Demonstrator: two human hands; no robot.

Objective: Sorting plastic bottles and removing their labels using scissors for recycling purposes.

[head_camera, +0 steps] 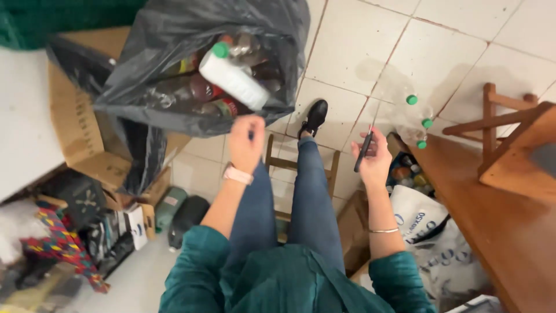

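My left hand [246,142] is raised just below the mouth of a black rubbish bag [174,64] full of plastic bottles, fingers curled; whether it grips the bag's edge I cannot tell. A white bottle with a green cap [234,75] lies on top of the bottles in the bag. My right hand [373,159] holds a slim black-handled tool [364,149], blade or tip pointing up. I sit on a wooden chair [278,165], legs in blue jeans stretched out over the tiled floor [359,52].
Clear bottles with green caps [418,119] stand on the floor at the right, beside a wooden table [492,214] and a wooden chair [498,116]. A white sack [423,226] with bottles sits under the table. Cardboard boxes [81,133] and clutter fill the left.
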